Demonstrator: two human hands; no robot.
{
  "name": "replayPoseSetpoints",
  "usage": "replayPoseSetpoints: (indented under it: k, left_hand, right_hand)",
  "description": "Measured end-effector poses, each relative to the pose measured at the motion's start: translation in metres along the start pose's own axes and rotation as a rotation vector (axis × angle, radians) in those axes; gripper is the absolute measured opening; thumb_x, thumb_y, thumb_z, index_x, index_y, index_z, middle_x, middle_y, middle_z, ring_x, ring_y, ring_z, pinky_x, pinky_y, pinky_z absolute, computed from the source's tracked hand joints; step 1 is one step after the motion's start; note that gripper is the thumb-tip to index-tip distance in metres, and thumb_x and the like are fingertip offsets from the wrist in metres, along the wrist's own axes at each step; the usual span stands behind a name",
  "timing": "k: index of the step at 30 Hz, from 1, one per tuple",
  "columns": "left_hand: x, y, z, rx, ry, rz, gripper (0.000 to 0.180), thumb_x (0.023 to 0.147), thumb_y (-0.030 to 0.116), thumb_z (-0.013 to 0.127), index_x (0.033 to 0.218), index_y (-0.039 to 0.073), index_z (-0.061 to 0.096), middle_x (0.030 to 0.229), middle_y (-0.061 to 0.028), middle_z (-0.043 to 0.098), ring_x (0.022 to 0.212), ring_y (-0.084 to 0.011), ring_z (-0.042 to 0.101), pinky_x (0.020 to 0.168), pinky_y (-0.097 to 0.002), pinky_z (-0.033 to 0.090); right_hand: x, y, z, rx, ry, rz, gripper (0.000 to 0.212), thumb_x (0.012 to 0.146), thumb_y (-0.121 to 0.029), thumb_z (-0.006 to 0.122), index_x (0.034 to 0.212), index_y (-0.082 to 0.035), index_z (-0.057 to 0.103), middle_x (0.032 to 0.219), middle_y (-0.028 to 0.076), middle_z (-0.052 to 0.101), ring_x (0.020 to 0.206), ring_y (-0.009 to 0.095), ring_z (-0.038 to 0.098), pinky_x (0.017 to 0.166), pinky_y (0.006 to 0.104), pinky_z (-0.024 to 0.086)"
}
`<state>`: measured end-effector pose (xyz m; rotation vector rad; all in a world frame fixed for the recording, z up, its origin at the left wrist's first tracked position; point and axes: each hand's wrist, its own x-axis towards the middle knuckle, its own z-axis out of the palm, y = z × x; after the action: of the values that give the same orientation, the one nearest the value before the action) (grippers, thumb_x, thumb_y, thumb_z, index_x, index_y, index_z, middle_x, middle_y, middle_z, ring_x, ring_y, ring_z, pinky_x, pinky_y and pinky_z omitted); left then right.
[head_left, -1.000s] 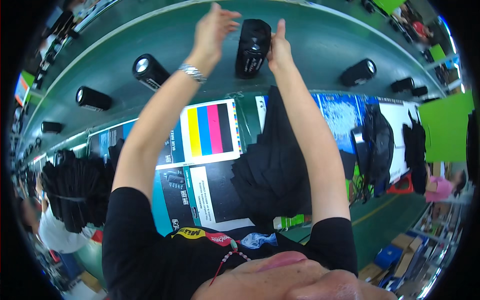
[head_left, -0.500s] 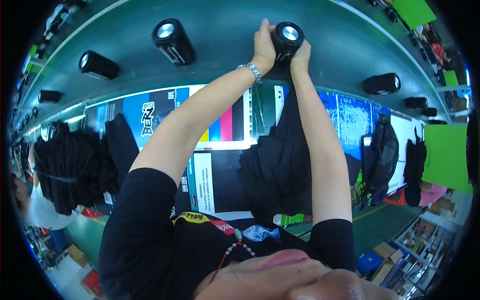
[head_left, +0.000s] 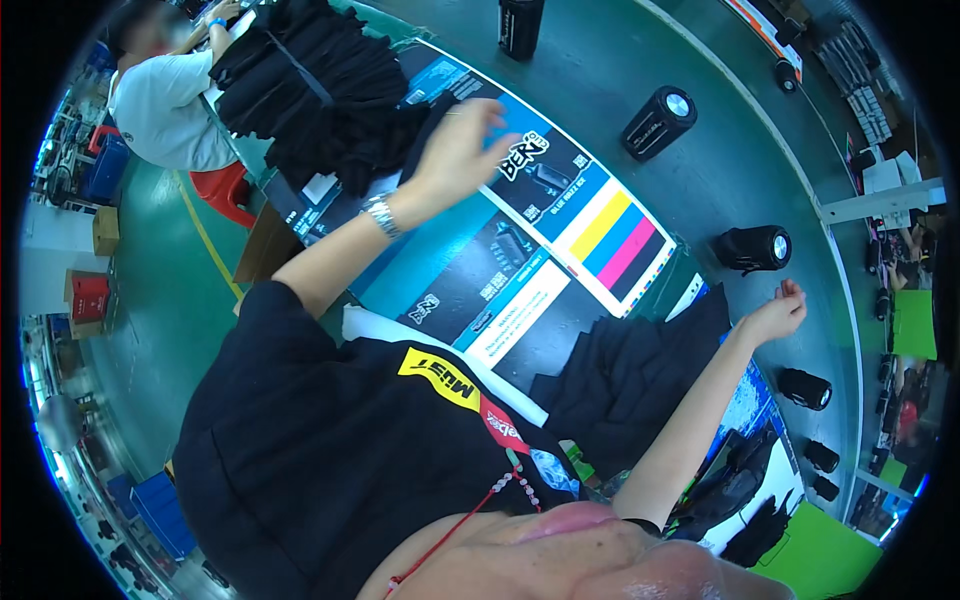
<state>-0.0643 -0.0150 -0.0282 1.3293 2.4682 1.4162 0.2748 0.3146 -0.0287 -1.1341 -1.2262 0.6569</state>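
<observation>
My left hand (head_left: 465,150) is open, fingers apart and nothing in them, above the edge of printed sheets (head_left: 600,235) and next to a pile of black cloth bags (head_left: 310,95). My right hand (head_left: 778,312) has its fingers loosely curled together, with nothing visible in them. It is just on the near side of a black cylindrical speaker (head_left: 745,248) with a silver round end, apart from it. Another such speaker (head_left: 658,125) stands farther left on the green surface. Beside my right forearm lies a heap of black cloth (head_left: 635,375).
More black cylinders, one at the top (head_left: 520,25) and one at lower right (head_left: 804,389), line the green conveyor belt (head_left: 700,190). At upper left a person in a white shirt (head_left: 170,110) sits on a red stool (head_left: 222,192). A green panel (head_left: 825,555) is at lower right.
Both hands have let go of the speaker they were around. My left hand has drawn back left over the sheets, and my right hand has come back nearer. The view has turned left.
</observation>
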Motion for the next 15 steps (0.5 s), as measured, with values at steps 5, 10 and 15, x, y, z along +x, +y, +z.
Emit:
replayPoseSetpoints:
  k: [5,10,15]
  left_hand:
    - [-0.040,-0.078,-0.051,0.551,0.108,0.118,0.032,0.076,0.017,0.072,0.096,-0.001,0.054,0.087,-0.0153,0.056,0.089,-0.0327,0.055,0.077,-0.0407,0.047]
    - [-0.026,-0.051,-0.024,-0.126,0.105,-0.029,0.017,0.078,0.008,0.069,0.087,-0.002,0.058,0.077,-0.0120,0.056,0.071,-0.0250,0.056,0.065,-0.0335,0.045]
    - [-0.029,0.025,0.013,-0.320,-0.111,0.199,0.019,0.080,0.006,0.069,0.096,0.000,0.060,0.087,-0.0071,0.059,0.083,-0.0150,0.058,0.069,-0.0266,0.046]
  right_hand:
    - [-0.096,-0.119,0.035,0.110,-0.193,-0.290,0.020,0.097,-0.016,0.049,0.093,0.001,0.059,0.089,0.009,0.064,0.084,0.016,0.060,0.079,0.0301,0.048]
    - [-0.191,-0.136,0.067,0.185,-0.657,-0.143,0.017,0.096,-0.017,0.053,0.097,-0.001,0.057,0.090,0.008,0.062,0.084,0.015,0.060,0.077,0.0274,0.048]
    - [-0.258,-0.104,0.094,0.471,-0.813,0.446,0.026,0.088,-0.017,0.065,0.105,0.002,0.059,0.099,0.007,0.065,0.087,0.011,0.061,0.077,0.0252,0.048]
